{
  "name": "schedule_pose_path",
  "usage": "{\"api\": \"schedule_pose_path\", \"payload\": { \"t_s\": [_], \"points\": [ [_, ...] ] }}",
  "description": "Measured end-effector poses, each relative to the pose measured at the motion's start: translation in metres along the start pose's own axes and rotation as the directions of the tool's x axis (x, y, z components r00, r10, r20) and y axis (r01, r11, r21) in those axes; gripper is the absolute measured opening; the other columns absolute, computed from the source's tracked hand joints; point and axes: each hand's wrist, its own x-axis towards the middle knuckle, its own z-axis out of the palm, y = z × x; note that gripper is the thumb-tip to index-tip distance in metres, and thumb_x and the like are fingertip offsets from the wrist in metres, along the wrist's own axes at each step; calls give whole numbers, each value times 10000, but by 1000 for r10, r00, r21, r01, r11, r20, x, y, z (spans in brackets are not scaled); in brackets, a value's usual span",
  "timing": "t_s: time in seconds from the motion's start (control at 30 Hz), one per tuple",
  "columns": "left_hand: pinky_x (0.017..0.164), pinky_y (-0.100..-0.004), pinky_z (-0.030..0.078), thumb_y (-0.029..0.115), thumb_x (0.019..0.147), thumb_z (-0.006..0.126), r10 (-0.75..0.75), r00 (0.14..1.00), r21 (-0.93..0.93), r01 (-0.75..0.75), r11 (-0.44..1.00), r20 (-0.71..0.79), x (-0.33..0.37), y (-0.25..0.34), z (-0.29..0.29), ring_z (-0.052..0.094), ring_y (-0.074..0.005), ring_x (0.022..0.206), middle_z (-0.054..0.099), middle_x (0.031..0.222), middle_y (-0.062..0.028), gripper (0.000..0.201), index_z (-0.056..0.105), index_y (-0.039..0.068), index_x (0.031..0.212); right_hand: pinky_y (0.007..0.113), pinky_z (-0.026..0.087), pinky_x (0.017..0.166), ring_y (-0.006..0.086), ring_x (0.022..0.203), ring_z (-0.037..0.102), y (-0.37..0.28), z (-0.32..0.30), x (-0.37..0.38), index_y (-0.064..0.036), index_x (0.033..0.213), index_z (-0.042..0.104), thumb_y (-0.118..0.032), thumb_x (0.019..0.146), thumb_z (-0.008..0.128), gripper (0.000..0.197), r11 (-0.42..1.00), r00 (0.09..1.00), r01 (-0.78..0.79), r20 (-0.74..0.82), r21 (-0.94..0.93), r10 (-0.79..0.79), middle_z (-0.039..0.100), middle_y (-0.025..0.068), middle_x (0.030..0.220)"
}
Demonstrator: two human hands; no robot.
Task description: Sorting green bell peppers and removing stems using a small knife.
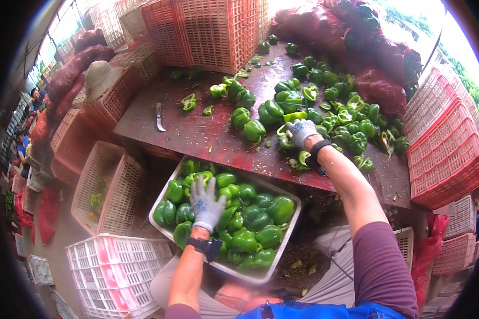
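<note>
My left hand [206, 203], in a grey glove, lies over the green bell peppers [245, 241] that fill a white crate [275, 272] in front of me. Its fingers are spread and it grips nothing. Over the table, my right hand [302, 132], also gloved, is closed on a cut green bell pepper [286, 140]; the palm side is hidden. Whole and halved green peppers [356, 141] lie heaped right of that hand. More whole ones [254, 131] sit to its left. A hooked knife [159, 117] rests at the table's left, away from both hands.
The worn red-brown table [197, 135] has scraps and seeds on it. Stacked red crates [197, 32] stand at the back, and a red crate [448, 154] at the right. Red mesh sacks [380, 87] lie behind the heap. A white crate [117, 274] and a pinkish crate [104, 186] flank me on the left.
</note>
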Motion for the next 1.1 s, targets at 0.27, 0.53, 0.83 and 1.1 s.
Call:
{"api": "schedule_pose_path", "payload": {
  "t_s": [0.27, 0.53, 0.83, 1.1],
  "points": [
    [968, -409, 531, 298, 947, 708, -55, 988, -662, 137, 737, 143, -25, 43, 9, 661, -282, 1151, 532, 1504, -183, 588, 556, 91, 1476, 451, 589, 854, 333, 1014, 758, -21, -1, 11, -160, 1154, 727, -362, 928, 670, 308, 1000, 998, 23, 55, 7, -23, 779, 136, 1069],
    [869, -416, 590, 403, 1024, 668, 49, 876, -807, 462, -367, 479, 8, 94, -2, 669, -264, 1125, 537, 1463, -93, 722, 294, 219, 1613, 495, 565, 909, 404, 1003, 725, -122, -32, -92, -138, 1178, 710, -363, 887, 717, 367, 806, 977, 187, -190, 561, -95, 752, 194, 1042],
    [1055, -307, 496, 156, 912, 719, -148, 989, -878, 75, 473, 4, -45, 101, -13, 597, -192, 1257, 579, 1448, -125, 737, 425, 70, 1582, 512, 547, 846, 429, 991, 684, -177, -28, -176, -130, 1219, 611, -287, 876, 747, 401, 651, 977, 210, -180, 730, -114, 692, 202, 1026],
    [933, -415, 621, 236, 953, 651, 114, 910, -775, 400, -490, 398, -84, 93, -49, 677, -216, 1163, 620, 1351, -92, 622, 459, 107, 1530, 373, 557, 790, 229, 865, 713, -198, -50, -212, -60, 1119, 686, -177, 914, 673, 236, 169, 990, 141, -135, 975, -45, 711, 178, 899]
  ]
}}
